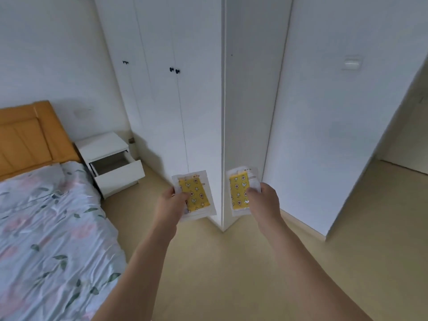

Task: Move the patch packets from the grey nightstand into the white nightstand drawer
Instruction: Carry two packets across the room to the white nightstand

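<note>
My left hand (pixel 172 203) grips a patch packet (pixel 196 193), a clear pouch with a yellow patterned patch inside, thumb on its front. In my right hand (pixel 262 200) is a second patch packet (pixel 238 193) of the same kind, pinched at its right edge. Both packets are held up in front of me above the floor. The white nightstand (pixel 102 144) stands at the left beside the bed, and its top drawer (pixel 120 169) is pulled open and looks empty. The grey nightstand is out of sight.
A bed (pixel 46 239) with a floral cover and an orange headboard (pixel 30 137) fills the left. White wardrobe doors (pixel 166 100) and a protruding wall corner (pixel 223 135) stand ahead. Beige floor (pixel 231 274) runs between me and the nightstand. A doorway opens at the right.
</note>
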